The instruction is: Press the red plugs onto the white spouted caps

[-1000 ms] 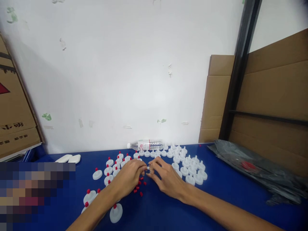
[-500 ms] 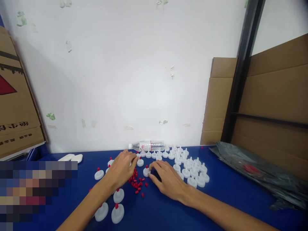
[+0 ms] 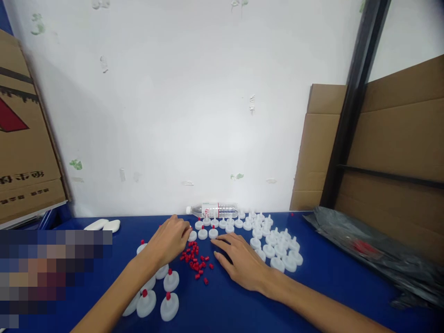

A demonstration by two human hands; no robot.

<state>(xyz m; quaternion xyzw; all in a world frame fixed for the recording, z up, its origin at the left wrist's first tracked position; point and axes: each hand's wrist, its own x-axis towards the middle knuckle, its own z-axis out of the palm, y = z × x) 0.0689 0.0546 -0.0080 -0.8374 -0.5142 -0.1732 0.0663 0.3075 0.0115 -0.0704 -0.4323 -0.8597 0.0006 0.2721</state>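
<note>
My left hand (image 3: 172, 240) is over the left side of the blue table, fingers curled together. Its fingertips are beside a white round lid with a red-tipped nozzle (image 3: 192, 236); what they hold, if anything, is hidden. My right hand (image 3: 239, 259) has its fingers apart, holding nothing. Its forefinger is close to another red-tipped white lid (image 3: 213, 233); I cannot tell if they touch. Between the hands lies a loose pile of small red caps (image 3: 196, 264). Several red-tipped lids (image 3: 169, 306) stand near my left forearm.
White lids with bare nozzles (image 3: 279, 247) crowd together at the right. A clear plastic bottle (image 3: 227, 211) lies along the wall. Two white oval pieces (image 3: 111, 226) sit at the back left. Grey plastic sheeting (image 3: 367, 252) and cardboard (image 3: 315, 152) are on the right.
The red-tipped lid by my right fingers has moved back, into line with others. My left hand has shifted a little left. My right hand has let go of that lid and opened slightly.
</note>
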